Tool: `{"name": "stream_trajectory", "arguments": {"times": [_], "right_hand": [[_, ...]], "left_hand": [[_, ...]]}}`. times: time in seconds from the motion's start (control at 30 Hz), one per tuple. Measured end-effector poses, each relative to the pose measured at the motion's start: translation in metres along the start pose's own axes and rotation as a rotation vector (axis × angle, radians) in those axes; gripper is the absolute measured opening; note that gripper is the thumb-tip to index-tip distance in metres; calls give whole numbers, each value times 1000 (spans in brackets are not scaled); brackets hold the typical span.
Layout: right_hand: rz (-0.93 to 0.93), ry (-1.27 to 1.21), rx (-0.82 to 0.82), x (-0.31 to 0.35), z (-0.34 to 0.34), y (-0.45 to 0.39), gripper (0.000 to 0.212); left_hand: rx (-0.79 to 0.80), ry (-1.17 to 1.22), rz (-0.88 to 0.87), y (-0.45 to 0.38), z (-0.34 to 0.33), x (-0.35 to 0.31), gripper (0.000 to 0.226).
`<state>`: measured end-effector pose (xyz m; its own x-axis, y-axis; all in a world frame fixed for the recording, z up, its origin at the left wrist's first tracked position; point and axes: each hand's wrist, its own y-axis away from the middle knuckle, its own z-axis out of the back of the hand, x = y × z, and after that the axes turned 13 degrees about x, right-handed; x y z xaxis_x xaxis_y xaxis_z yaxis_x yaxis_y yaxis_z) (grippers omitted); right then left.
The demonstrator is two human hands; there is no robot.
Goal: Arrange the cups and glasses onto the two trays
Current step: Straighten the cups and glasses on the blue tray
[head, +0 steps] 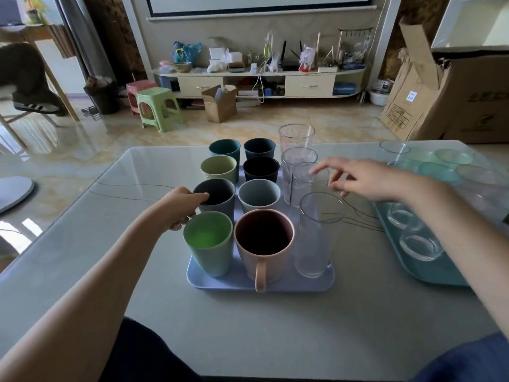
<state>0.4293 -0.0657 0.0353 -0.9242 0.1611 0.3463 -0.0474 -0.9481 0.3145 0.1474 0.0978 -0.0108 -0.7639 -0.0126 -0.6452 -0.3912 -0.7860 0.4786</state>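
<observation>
The left hand grips the rim of the grey cup, thumb hooked inside, fingers curled down its outer wall, arm reaching in from the near left. The right hand hovers empty, fingers spread, just above the tall glasses that line the blue tray's right side. Green cup and pink mug stand nearest on that tray, more cups behind. A teal tray with low glasses lies to the right on the bench.
</observation>
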Motion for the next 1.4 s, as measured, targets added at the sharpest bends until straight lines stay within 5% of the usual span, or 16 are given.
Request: {"name": "stream_trajectory", "arguments": {"times": [0.13, 0.3, 0.43, 0.57, 0.77, 0.87, 1.0, 1.2, 1.4], "right_hand": [[-65, -60, -160, -16, 28, -14, 57], [-79, 22, -2, -18, 9, -61, 38], [-75, 117, -78, -23, 4, -74, 16], [-88, 151, -124, -30, 1, -74, 32], [-66, 85, -29, -28, 10, -71, 25], [-51, -14, 58, -28, 33, -64, 49], [-74, -65, -238, -41, 53, -92, 55], [-181, 206, -200, -40, 44, -131, 24], [-172, 264, -313, -43, 36, -137, 21]], "left_hand": [[-10, 64, 6, -1, 4, 3, 41], [1, 35, 22, -11, 1, -1, 44], [17, -12, 25, -16, -4, -2, 43], [26, -12, 45, -16, -3, 0, 47], [29, -10, 28, -12, -5, -2, 51], [34, -7, 24, -12, -4, -2, 53], [30, -14, 30, -15, -3, -1, 57], [40, 8, 47, -18, -8, 0, 65], [39, 47, 63, -21, -9, 0, 61]]}}
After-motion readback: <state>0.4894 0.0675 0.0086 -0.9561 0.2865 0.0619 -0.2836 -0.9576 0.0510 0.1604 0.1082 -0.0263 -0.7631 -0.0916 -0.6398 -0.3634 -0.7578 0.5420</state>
